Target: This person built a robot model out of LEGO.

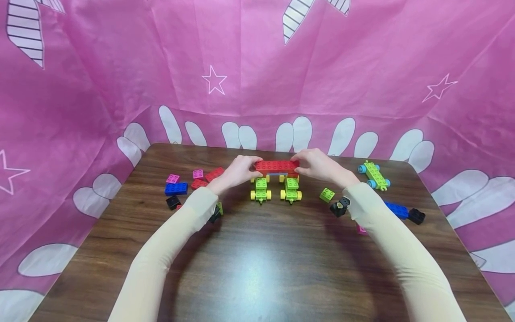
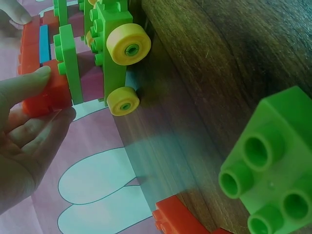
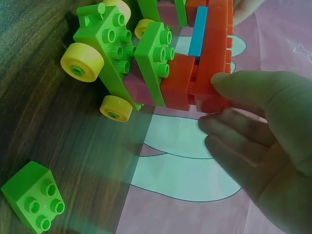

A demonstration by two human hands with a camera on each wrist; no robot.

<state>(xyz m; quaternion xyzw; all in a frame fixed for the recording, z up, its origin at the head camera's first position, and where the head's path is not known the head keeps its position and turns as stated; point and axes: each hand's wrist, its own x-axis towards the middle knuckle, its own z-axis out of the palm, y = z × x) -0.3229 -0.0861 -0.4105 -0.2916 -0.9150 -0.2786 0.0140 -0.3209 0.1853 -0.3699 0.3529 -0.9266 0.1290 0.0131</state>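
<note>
Two hands pinch long red brick [image 1: 276, 166], left hand [image 1: 237, 172] at left end, right hand [image 1: 318, 164] at right end; long axis left-right, bridging two green wheeled cars [image 1: 260, 188] mid-desk [image 1: 257, 250]. Loose green brick [image 1: 327, 194] nearer right hand.

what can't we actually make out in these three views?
- Head view: whether the long red brick is fully seated on the two green wheeled bases; left hand and right hand cover its ends.
- Head view: pink brick mostly hidden by the right sleeve.
- Left wrist view: lower red brick cut off by the frame edge.
</note>
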